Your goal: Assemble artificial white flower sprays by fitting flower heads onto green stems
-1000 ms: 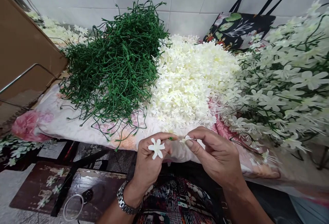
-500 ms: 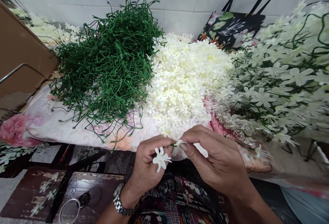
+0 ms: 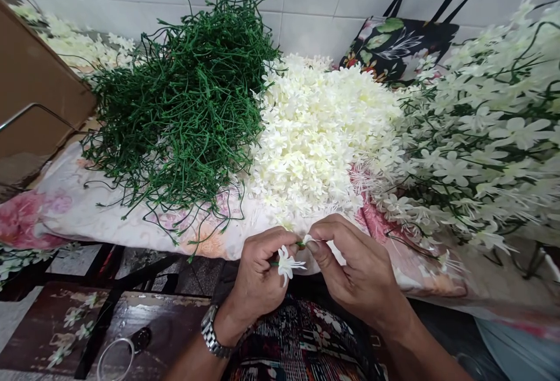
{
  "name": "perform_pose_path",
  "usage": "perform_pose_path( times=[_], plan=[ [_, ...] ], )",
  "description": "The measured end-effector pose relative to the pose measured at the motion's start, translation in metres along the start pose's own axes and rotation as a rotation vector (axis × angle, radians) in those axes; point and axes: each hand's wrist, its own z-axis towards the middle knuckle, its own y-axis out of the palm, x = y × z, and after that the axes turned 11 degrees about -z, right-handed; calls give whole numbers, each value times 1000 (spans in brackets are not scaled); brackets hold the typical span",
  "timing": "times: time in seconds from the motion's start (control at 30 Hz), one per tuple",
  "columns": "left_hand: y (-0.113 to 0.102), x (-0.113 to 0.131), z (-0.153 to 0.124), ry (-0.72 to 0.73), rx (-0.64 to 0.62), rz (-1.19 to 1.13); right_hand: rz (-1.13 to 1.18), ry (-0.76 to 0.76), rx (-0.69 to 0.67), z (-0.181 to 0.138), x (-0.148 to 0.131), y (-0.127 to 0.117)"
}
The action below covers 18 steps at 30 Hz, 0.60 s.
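Observation:
My left hand [image 3: 263, 273] is closed around a green plastic stem, most of it hidden by the fingers. One white artificial flower [image 3: 289, 264] sticks out in front of that palm. Between thumb and forefinger, my right hand [image 3: 356, 270] pinches a small white flower head [image 3: 307, 240]. It meets the green stem tip [image 3: 300, 245] at the left fingertips; whether it is fully seated I cannot tell. Beyond the hands lies a heap of loose white flower heads [image 3: 306, 136]. A tangled pile of green stems [image 3: 188, 101] lies left of it.
Finished-looking white flower sprays [image 3: 481, 153] fill the right side. A black floral bag [image 3: 398, 45] leans against the tiled wall. At the left stands a cardboard box [image 3: 39, 89]. Below the floral tablecloth [image 3: 105, 217], a clear cup [image 3: 116, 360] rests on a brown surface.
My left hand has turned slightly and shifted right, so the hanging flower now points more to the right. My right hand keeps its pinch at the stem tip. The view has tilted a little.

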Motion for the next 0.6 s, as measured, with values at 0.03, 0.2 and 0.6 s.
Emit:
perform_pose_path(
  times=[0.03, 0.2, 0.6],
  plan=[
    [0, 0, 0, -4, 3, 3, 4, 6, 3, 0, 0, 1],
    [2, 0, 0, -38, 25, 43, 17, 37, 26, -1, 1, 6],
    [2, -3, -3, -139, -2, 124, 26, 52, 73, -6, 3, 16]
  ],
)
